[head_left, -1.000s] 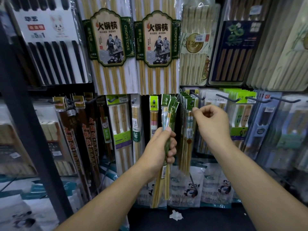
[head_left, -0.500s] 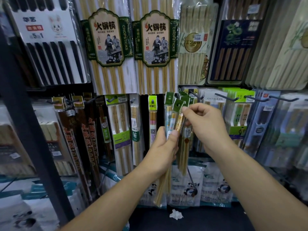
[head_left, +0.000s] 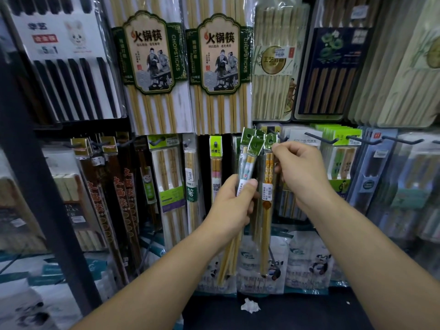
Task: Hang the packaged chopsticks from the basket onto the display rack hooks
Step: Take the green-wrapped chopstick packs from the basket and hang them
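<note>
**Pack Position at the Hooks**

Your left hand point(head_left: 228, 206) closes its grip around the middle of a bundle of chopstick packs point(head_left: 247, 160), headers up. Your right hand point(head_left: 300, 173) pinches the green header of a single pack point(head_left: 267, 186). This pack hangs below that grip, just beside the bundle, its header level with the rack hooks point(head_left: 320, 139).

The left green-and-cream labelled pack of pale bamboo chopsticks point(head_left: 148, 53) and the matching right pack point(head_left: 220, 53) both read "火锅筷" and "CHOPSTICKS", and the white rabbit-printed pack of black chopsticks point(head_left: 59, 44) shows "5" and "1".
</note>
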Demonstrator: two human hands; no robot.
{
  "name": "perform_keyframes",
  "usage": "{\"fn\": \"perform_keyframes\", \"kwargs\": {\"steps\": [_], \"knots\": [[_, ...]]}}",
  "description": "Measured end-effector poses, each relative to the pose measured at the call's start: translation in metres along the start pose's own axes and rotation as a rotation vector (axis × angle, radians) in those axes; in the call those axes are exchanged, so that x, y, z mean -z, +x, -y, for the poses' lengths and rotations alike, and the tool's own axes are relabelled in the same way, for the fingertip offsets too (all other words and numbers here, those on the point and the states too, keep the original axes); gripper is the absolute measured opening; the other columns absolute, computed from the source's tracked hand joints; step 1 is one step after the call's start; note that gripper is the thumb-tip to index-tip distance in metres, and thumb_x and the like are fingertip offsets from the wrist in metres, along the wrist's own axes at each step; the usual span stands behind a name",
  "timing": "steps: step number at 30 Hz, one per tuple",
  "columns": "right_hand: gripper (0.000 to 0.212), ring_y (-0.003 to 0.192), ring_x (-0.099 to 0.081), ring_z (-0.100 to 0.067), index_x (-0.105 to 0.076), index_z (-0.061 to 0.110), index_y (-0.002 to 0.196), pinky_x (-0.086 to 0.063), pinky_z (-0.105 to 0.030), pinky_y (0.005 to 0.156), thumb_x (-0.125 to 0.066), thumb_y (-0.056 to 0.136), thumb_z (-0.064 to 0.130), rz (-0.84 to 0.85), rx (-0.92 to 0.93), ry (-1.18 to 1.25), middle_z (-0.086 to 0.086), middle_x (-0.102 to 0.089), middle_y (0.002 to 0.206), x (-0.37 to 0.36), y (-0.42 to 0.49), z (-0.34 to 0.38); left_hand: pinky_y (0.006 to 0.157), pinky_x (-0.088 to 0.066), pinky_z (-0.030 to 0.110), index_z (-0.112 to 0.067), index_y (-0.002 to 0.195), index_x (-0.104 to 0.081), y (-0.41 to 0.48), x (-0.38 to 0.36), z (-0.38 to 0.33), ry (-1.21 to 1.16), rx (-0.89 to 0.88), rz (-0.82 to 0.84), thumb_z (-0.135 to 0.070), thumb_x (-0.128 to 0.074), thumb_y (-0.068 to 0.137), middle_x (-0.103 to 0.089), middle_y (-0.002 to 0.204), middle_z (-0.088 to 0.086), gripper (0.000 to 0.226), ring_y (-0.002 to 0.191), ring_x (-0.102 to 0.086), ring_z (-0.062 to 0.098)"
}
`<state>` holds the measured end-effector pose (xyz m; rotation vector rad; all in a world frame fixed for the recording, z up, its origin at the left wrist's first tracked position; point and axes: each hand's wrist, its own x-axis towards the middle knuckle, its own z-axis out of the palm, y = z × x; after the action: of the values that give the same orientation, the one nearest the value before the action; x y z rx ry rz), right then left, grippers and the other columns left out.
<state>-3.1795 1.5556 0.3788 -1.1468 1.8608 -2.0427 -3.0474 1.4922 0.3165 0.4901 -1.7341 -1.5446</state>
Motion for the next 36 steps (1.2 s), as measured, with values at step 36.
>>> {"fn": "perform_keyframes", "kwargs": {"steps": [36], "knots": [[0.016,0.062,-0.058,-0.006,-0.072,0.019,0.085,-0.050,-0.018,0.059,-0.065,0.098,0.022,0.063,0.116,0.037,-0.005,-0.067,0.072,-0.007,-0.028,-0.008,0.046,-0.043,0.026,-0.016,0.094,-0.051,-0.010,-0.003,0.003,-0.025,-0.020,0.023,-0.036,-0.045,0.110,-0.051,0.071,-0.004,0.026,0.060,-0.052,0.009]]}}
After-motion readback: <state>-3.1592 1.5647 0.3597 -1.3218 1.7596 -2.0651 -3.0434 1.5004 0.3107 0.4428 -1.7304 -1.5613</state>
